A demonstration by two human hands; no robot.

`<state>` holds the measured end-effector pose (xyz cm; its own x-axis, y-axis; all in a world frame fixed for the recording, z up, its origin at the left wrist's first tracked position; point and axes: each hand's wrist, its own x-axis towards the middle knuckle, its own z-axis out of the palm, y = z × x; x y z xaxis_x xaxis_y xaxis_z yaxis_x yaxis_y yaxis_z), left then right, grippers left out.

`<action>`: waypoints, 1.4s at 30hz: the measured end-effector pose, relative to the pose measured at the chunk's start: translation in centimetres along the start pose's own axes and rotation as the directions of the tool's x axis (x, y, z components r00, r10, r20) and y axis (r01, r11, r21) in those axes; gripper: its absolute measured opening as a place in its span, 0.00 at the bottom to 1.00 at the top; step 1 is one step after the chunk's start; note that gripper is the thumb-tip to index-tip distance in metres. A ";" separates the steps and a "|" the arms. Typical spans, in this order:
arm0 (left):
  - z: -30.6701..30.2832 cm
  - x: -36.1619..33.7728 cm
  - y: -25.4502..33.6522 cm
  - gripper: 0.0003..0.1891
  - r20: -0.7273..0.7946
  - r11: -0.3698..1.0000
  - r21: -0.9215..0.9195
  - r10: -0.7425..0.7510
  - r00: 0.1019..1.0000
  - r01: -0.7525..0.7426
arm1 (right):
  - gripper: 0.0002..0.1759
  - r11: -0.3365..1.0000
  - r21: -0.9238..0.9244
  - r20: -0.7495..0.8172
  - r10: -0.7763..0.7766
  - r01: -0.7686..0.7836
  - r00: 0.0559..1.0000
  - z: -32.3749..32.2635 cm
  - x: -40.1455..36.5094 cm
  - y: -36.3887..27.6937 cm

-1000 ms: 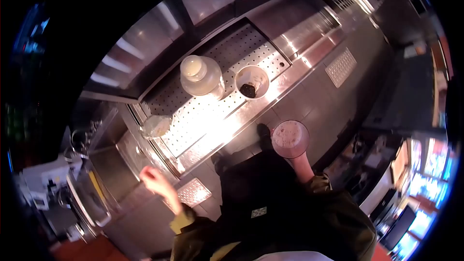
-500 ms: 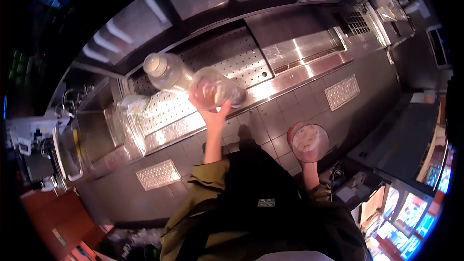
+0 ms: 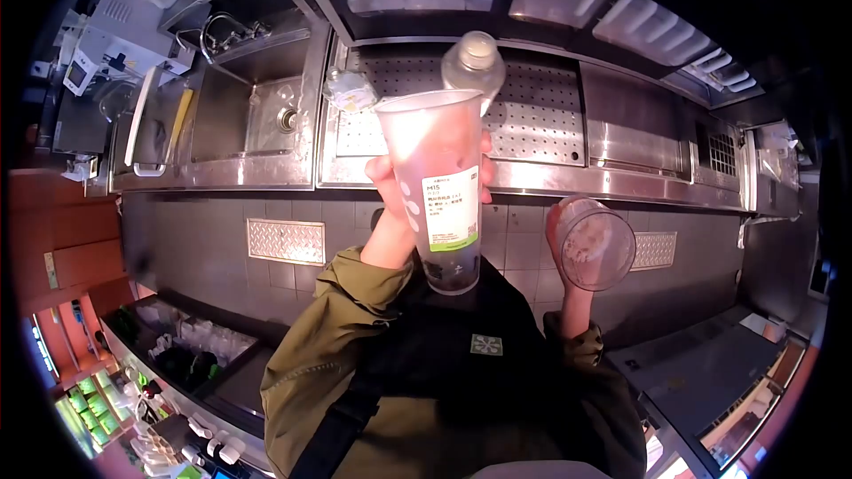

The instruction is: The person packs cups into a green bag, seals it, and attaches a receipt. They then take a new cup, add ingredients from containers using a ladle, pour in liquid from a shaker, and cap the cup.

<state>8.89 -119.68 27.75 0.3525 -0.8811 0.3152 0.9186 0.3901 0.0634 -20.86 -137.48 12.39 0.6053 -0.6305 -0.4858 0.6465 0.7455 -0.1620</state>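
My left hand (image 3: 389, 229) is wrapped round a tall plastic cup (image 3: 412, 146), fingertips showing on its far side. A white and green printed label (image 3: 451, 213) on the cup faces me, and dark bits lie at its bottom. Out to the right, my right hand (image 3: 554, 232) grips a clear wide-mouthed cup (image 3: 603, 253) with something pale and frothy inside. That hand is partly hidden by its cup. Beyond the tall cup, a clear bottle-shaped container with a pale cap (image 3: 477, 58) stands on the perforated drain tray (image 3: 537, 115).
A steel sink (image 3: 266, 115) with a tap is at the left. A clear plastic-looking item (image 3: 350, 90) sits by the tray's left end. Steel counter (image 3: 635, 124) continues right. Two metal floor plates, one a drain cover (image 3: 286, 241), lie below. A dark cabinet (image 3: 719, 368) stands behind at right.
My view has turned, bringing the sink into fuller sight. The tall cup has come away from the tray toward my body, and its label now faces me. My right hand still holds its cup.
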 end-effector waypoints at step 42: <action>-13.6 -7.4 18.7 0.44 -0.107 -0.130 0.988 -0.150 0.983 0.087 | 0.27 0.718 -0.459 -0.118 -0.633 0.523 0.765 16.1 3.1 26.1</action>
<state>25.91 -109.46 13.76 0.2279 -0.9531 0.1993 -0.2648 0.1363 0.9546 5.34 -123.47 20.47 -0.0008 -0.9286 -0.3711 0.5676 0.3051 -0.7646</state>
